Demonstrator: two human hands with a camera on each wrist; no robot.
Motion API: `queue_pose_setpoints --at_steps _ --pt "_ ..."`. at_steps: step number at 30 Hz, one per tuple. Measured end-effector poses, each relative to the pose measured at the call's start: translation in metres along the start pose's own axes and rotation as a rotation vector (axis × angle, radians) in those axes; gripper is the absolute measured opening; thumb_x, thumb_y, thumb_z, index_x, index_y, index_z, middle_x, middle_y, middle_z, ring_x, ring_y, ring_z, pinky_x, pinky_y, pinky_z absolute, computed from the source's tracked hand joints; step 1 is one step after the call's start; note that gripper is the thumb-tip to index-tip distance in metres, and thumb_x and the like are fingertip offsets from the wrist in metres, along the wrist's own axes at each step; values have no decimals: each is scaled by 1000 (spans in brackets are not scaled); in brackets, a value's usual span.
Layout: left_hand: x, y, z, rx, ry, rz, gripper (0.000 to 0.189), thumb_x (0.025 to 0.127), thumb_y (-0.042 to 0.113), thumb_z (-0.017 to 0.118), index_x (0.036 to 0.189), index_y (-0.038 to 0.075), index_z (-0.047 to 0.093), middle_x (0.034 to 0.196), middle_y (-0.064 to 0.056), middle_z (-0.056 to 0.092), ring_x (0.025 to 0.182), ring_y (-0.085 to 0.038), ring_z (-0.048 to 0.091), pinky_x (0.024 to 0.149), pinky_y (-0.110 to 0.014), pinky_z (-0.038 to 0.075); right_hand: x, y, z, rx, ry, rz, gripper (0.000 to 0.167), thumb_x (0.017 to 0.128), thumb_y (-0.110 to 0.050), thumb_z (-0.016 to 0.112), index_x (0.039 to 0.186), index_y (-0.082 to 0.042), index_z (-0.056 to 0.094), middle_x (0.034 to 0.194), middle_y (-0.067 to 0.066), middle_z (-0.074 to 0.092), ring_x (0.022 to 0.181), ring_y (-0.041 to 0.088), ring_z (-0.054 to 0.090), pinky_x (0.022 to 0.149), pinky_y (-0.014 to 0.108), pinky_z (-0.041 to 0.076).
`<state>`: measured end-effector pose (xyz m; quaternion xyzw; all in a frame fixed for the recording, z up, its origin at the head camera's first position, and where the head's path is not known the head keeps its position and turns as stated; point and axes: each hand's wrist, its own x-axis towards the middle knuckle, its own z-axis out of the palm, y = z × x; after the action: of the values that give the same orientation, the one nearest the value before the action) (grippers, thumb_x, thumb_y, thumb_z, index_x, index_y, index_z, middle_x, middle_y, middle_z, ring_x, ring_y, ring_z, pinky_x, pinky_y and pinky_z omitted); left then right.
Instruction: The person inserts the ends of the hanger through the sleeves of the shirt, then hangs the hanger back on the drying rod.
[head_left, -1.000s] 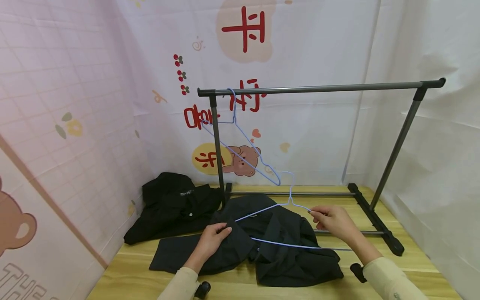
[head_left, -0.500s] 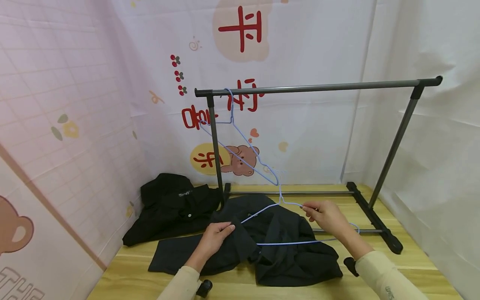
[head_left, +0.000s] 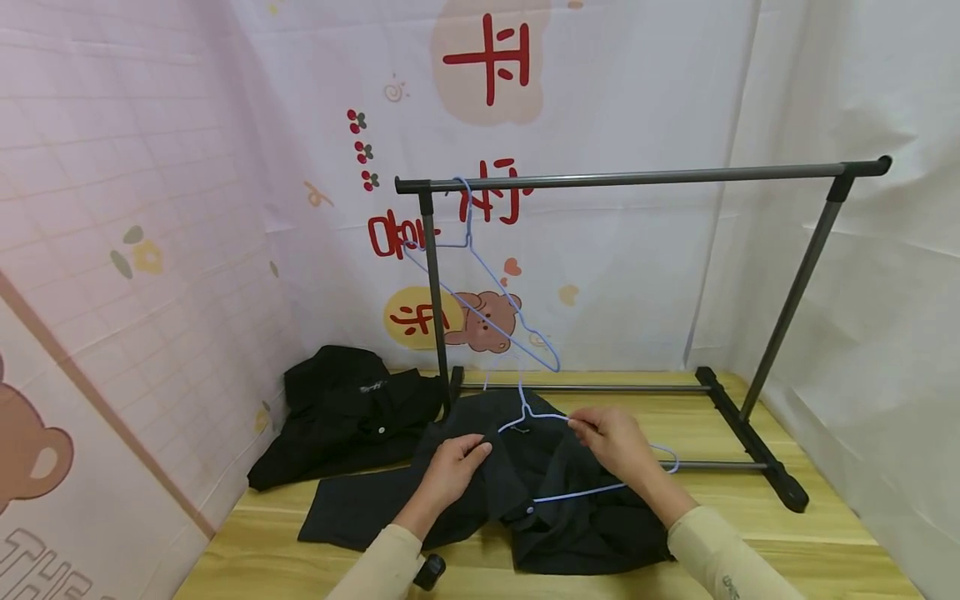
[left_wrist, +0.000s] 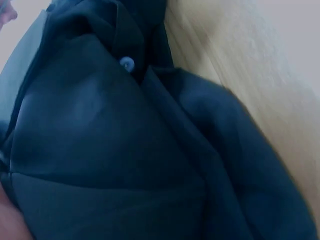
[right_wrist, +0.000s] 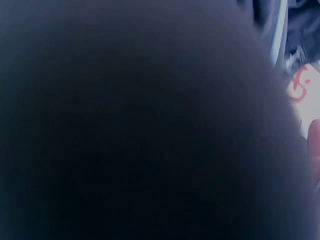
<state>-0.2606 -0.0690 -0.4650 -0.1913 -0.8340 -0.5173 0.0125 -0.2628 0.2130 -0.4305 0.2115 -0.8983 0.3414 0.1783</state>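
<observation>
1. On the yellowish wood-grain worktop (head_left: 247, 550) lies a crumpled black fabric shirt (head_left: 517, 467); the left hand (head_left: 453, 468) pinches its front edge — a slackened pinch could drop the flap.
2. Pale-blue wire hanger (head_left: 526, 407), one arm partly behind that flap; the right hand (head_left: 617, 442) pinches the other; hard pushing could bunch the cloth.
3. Small round pale button (head_left: 530, 509); the hanger's lower bar, close by — might snag it.
</observation>
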Motion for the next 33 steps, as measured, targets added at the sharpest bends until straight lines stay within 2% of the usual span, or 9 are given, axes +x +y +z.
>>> queue_pose_setpoints --at_steps 5,8,12,15,19,22,25,28,33 --pt "5 7 5 25 6 57 25 105 23 51 104 6 68 88 -1 63 80 -15 58 72 -30 46 -1 -10 13 98 -38 -34 12 93 -1 67 100 -3 76 90 6 73 71 8 66 64 22 55" --pt "6 9 5 61 10 77 25 105 24 51 113 8 69 101 -2 68 89 -17 61 79 -34 49 -1 -13 17 84 -24 -67 14 91 -3 70 104 -5 76 100 7 73 85 17 70 72 31 57" --pt "3 10 8 81 -40 89 23 105 24 52 112 11 70 99 1 68 86 -13 61 76 -32 49 1 -15 24 -33 -99 -97 54 92 -28 73 137 -4 58 141 16 54 133 35 47 106 55 37" --pt "2 12 11 67 -106 103 22 104 24 53 111 12 70 90 6 65 81 -7 59 71 -27 46 5 -20 32 -137 -217 -118 87 87 -53 71 151 -4 39 153 14 40 145 34 29 114 62 14" --pt "3 15 13 67 -140 115 21 104 24 54 103 11 71 69 8 51 62 -5 47 60 -24 38 8 -27 43 -206 -237 -149 64 86 -57 70 128 -9 64 126 6 66 121 24 58 113 54 27" --pt "2 11 13 99 -88 89 20 102 25 58 97 13 73 64 6 47 58 -8 43 59 -24 37 9 -29 50 -204 -201 -134 30 89 -47 70 91 -18 66 81 -6 66 78 15 65 84 37 52" --pt "1 4 13 141 -18 58 17 98 27 65 102 15 76 80 5 65 73 -10 59 68 -27 47 8 -28 55 -162 -177 -107 29 91 -41 70 75 -21 55 61 -12 45 54 6 48 54 25 40" --pt "-1 -2 11 199 11 59 18 96 25 68 104 13 77 100 2 73 91 -16 67 79 -34 53 4 -24 57 -81 -164 -54 35 92 -36 71 70 -21 48 58 -12 33 49 4 35 50 22 30" --pt "-9 -11 4 351 9 74 17 95 22 68 106 13 77 101 -1 74 94 -21 69 81 -40 55 -5 -15 59 16 -171 76 38 92 -38 70 68 -20 46 57 -10 33 47 5 35 49 21 30"
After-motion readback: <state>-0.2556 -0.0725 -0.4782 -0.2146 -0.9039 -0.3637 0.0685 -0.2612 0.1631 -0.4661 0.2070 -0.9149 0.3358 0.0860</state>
